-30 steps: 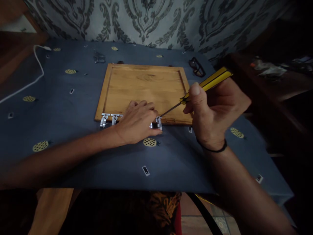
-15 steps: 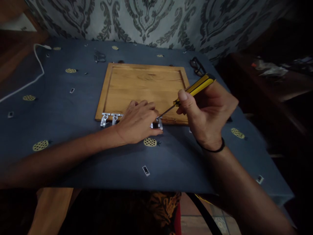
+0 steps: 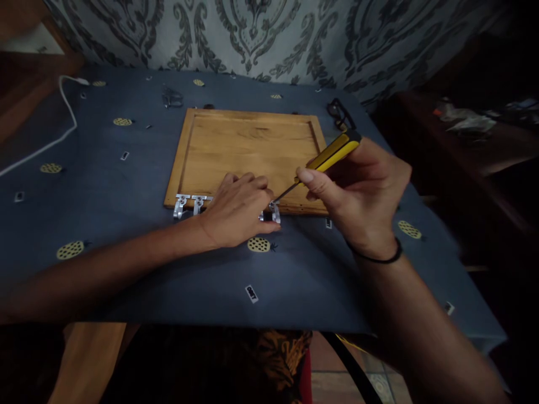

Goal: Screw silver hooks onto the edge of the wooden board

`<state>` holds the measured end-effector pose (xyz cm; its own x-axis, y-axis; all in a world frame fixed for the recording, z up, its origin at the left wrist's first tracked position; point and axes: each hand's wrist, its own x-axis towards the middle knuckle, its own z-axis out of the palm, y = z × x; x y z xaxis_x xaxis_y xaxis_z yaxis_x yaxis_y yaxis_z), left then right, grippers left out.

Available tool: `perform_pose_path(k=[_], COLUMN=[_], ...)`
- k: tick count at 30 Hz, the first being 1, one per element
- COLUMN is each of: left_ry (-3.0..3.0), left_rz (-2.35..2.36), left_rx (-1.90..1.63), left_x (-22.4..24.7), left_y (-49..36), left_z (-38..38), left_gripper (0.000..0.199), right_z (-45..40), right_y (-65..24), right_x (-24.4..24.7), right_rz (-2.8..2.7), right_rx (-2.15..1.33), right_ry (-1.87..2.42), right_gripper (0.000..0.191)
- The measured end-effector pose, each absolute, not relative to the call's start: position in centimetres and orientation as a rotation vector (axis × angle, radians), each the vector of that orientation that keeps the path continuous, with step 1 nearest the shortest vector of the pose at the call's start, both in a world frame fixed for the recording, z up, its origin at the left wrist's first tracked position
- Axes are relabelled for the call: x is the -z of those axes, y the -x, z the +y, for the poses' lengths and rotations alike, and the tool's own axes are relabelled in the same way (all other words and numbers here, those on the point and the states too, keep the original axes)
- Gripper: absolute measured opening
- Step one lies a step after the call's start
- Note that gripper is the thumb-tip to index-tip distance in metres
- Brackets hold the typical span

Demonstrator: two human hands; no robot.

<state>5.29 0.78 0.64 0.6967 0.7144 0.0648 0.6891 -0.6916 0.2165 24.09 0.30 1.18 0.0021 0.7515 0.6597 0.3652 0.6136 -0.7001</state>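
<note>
Exposure was dim overall, nearly black at right and along the bottom. Light seemed soft; its source lay out of frame. The wooden board (image 3: 252, 151) at centre read brightest, with a mild sheen. Small glints showed on the metal brackets (image 3: 199, 205). Soft shadow fell on the cloth (image 3: 177, 292) below centre. Lower-left forearm (image 3: 105, 269) looked smeared; far edges were stretched and soft, upper left especially.

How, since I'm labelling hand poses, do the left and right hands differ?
The left hand lies palm down over the near edge of the wooden board; the right hand is raised, thumb toward the camera.
The right hand grips a yellow-and-black screwdriver; the left hand holds no tool.
The right wrist wears a dark band; the left wrist is bare.
Both hands are gloveless.
</note>
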Motion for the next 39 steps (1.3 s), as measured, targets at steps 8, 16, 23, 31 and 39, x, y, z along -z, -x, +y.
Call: perform_pose_path(k=[8, 16, 23, 31, 39], left_ry=[-2.735, -2.722, -2.732, -2.735, -2.748], left_rz=[1.133, 1.132, 1.13, 1.139, 1.151], left_rx=[-0.233, -0.229, -0.248, -0.244, -0.253], left_x=[-0.6, -0.5, -0.3, -0.4, -0.4], left_y=[-5.3, -5.2, -5.2, -5.3, -5.4], left_z=[0.8, 0.8, 0.8, 0.7, 0.7], left_gripper=[0.037, 0.037, 0.038, 0.037, 0.036], right_z=[0.0, -0.3, -0.4, 0.0, 0.0], right_y=[-22.9, -23.1, -23.2, -23.7, -23.9], right_x=[-0.4, -1.3, -1.0, -0.5, -1.0], right_rz=[-1.403, -1.487, -1.54, -1.576, -1.622], right_rx=[-0.089, -0.161, -0.165, -0.14, -0.176], right_ry=[0.849, 0.967, 1.056, 1.029, 1.059], right_gripper=[0.029, 0.035, 0.036, 0.04, 0.033])
